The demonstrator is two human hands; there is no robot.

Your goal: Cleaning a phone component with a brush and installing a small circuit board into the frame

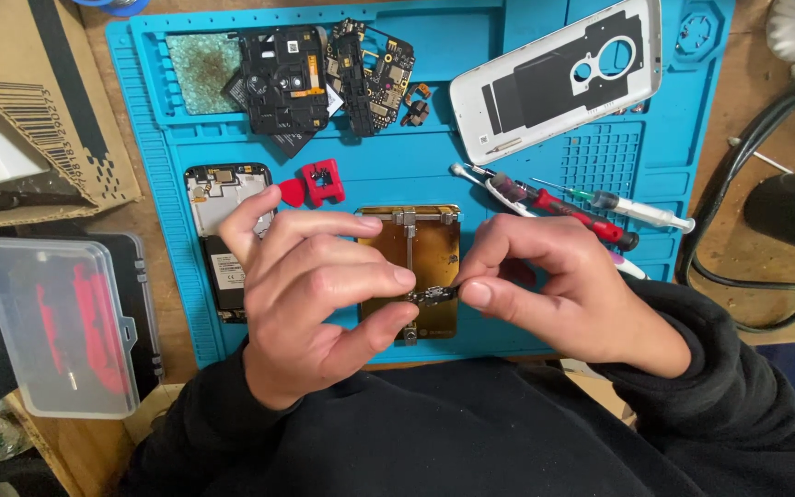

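- my left hand (324,294) and right hand (554,285) meet fingertip to fingertip, both pinching one small dark flex part (433,294) between thumb and forefinger.
- the part hangs in the gap between my two hands, just above the gold clamp plate (434,244); too small to tell its exact kind, possibly a connector strip.
- behind my left knuckles: an opened phone body (223,198) and a red clip (322,181).
- past my right fingers: red-handled screwdriver (558,204), a syringe (632,210).
- farther beyond both hands: dark circuit boards (324,78), white back cover (558,74), all on the blue mat (397,175).
- out past my left wrist: clear plastic case (57,327) with red pieces inside.
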